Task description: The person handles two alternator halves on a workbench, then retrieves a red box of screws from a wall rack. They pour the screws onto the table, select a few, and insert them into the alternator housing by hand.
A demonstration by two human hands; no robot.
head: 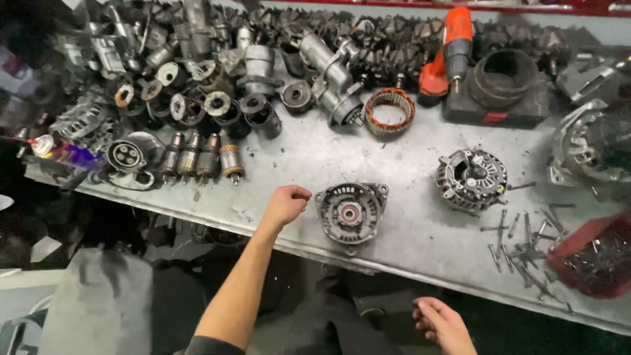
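Hanging below the bench edge, the right hand [442, 322] held nothing, fingers loosely curled. Farther up, the left hand [286, 204] was closed in a loose fist, knuckles just beside the alternator end housing [350, 212] lying flat on the metal workbench [407, 230].

Even overhead light on the steel bench [394, 164] — dim below, edges slightly warped, sharp focus.

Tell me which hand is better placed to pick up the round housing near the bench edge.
Left. The left hand is loosely closed on the bench right beside the housing, while the right hand hangs below the bench edge, well away from it.
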